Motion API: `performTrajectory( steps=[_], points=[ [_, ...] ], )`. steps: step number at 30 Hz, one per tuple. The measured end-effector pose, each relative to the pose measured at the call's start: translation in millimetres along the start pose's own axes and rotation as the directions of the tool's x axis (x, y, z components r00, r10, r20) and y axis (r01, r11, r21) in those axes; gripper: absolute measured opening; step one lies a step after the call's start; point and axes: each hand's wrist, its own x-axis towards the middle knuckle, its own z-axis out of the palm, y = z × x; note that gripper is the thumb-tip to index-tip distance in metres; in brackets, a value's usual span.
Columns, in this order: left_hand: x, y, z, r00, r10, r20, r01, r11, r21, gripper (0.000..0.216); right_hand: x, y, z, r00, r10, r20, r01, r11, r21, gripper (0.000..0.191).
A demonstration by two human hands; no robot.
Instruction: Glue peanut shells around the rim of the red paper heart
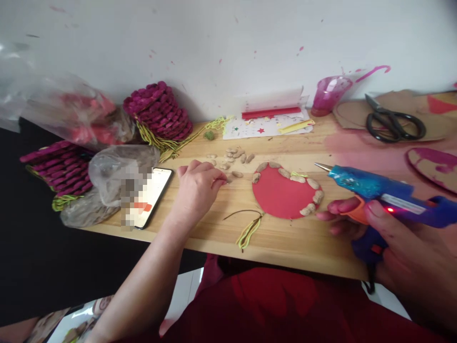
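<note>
My right hand (385,238) grips a blue hot glue gun (385,193) with its metal nozzle pointing left toward a red paper disc (282,195). Peanut shells (312,183) line the disc's upper and right edge. My left hand (200,183) rests on the wooden table (285,243) with fingers pinched at a loose peanut shell from a small scattered pile (233,157). What lies between those fingertips is partly hidden.
A phone (150,195) lies left of my left hand beside crumpled plastic bags (114,176). Magenta woven pieces (160,112) sit at the back left. Yellow-green string (248,231) lies near the front edge. Scissors (392,124), cardboard, a pink cup (328,93) and star-printed paper (264,125) are at the back right.
</note>
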Motion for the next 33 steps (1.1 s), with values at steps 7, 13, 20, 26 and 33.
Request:
performTrajectory(
  steps=[7,13,20,26,33],
  points=[
    [4,0,-1,0.997,0.078,0.019,-0.079,0.995,0.065,0.012,-4,5,-3,0.985,-0.048,0.164,0.027,0.992,0.127,0.023],
    [-3,27,-21,0.996,-0.071,-0.057,0.056,0.971,-0.232,0.007,-4,7,-4,0.976,-0.043,0.213,-0.011,0.97,0.242,0.025],
    [-25,69,-25,0.859,-0.139,0.493,0.506,0.087,-0.858,0.025,-30,-2,-7,0.934,-0.003,0.357,-0.057,0.986,0.158,0.028],
    [-38,85,-20,0.708,0.054,0.704,0.671,-0.364,-0.646,0.029,-59,-14,-17,0.885,-0.08,0.458,0.061,0.997,0.057,0.033],
    [-48,89,-28,0.722,0.112,0.683,0.661,-0.404,-0.632,0.026,-75,-11,-24,0.867,-0.126,0.483,0.161,0.986,-0.032,0.032]
  ],
)
